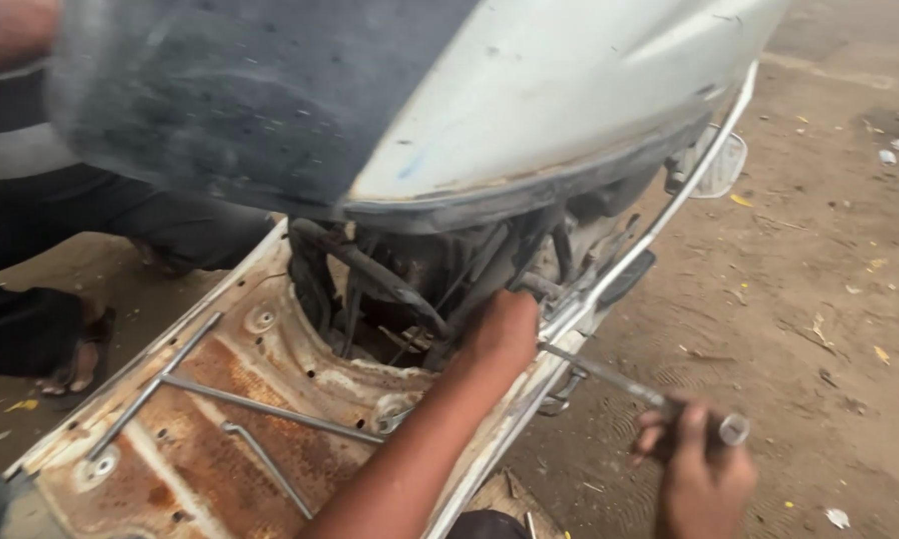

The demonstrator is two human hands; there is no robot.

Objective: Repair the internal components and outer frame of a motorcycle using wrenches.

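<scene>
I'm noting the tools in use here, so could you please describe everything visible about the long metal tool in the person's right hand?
The long metal tool is a slim, grey steel rod with a round, socket-like cylinder at its near end. It lies tilted, running from the scooter frame's edge down and right over the dirt ground. The right hand grips it near the cylinder end. Its far tip disappears by the left hand, which reaches into the engine bay; what the tip engages is hidden. It looks worn but straight.
</scene>
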